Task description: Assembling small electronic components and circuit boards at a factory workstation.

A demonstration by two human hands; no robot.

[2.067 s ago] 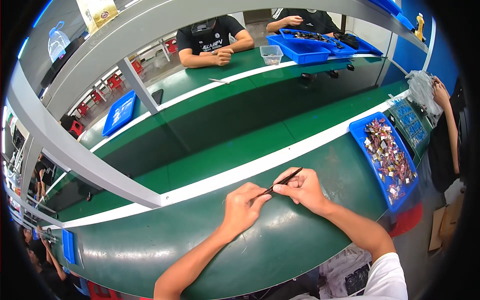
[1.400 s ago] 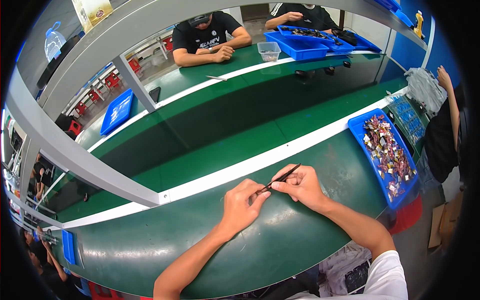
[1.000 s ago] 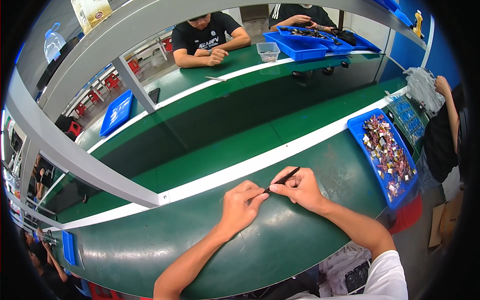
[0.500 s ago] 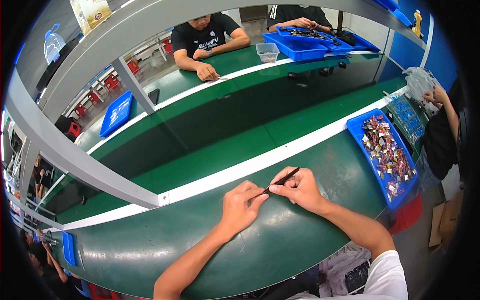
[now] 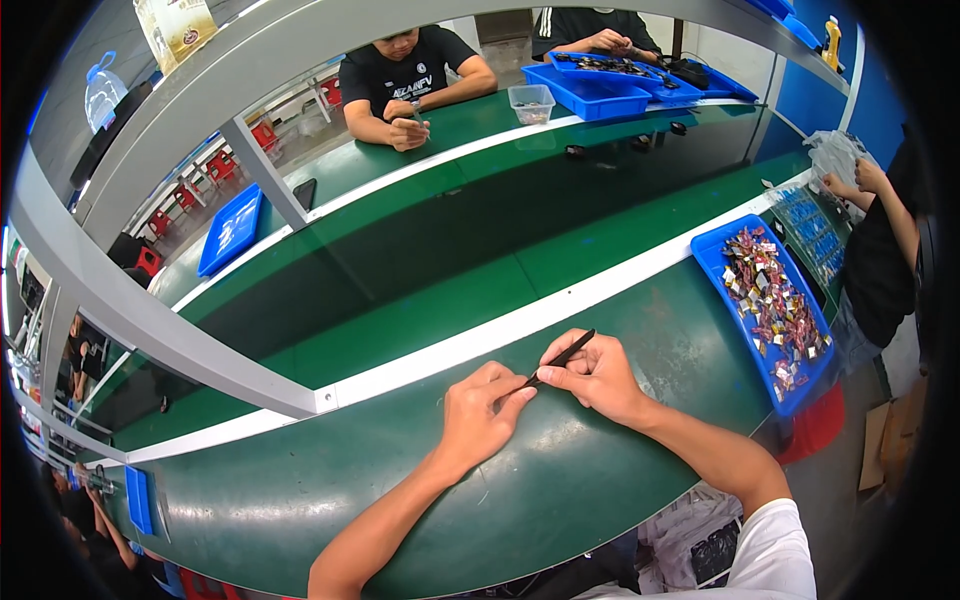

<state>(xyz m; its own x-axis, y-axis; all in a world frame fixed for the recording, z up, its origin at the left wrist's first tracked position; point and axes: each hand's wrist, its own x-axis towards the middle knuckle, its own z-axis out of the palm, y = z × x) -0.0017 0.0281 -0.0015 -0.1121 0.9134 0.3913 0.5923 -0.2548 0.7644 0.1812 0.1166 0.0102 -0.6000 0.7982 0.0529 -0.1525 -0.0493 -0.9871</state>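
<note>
My right hand (image 5: 598,375) grips thin black tweezers (image 5: 561,358) like a pen, tips pointing left and down. My left hand (image 5: 482,412) rests on the green worktable (image 5: 560,480) just left of it, fingers curled, with its fingertips meeting the tweezer tips. Whatever small piece lies between the fingertips is too small to make out. Both forearms come in from the lower edge.
A blue tray (image 5: 771,305) of several small colourful parts sits to my right. Beyond the white strip runs a dark green conveyor belt (image 5: 480,240). Across it two seated people work near blue trays (image 5: 600,85) and a clear tub (image 5: 531,103). Another person (image 5: 885,230) stands at right.
My hands stay almost still, with only slight fingertip shifts at the tweezer tips. The person across the belt has moved their hands.
</note>
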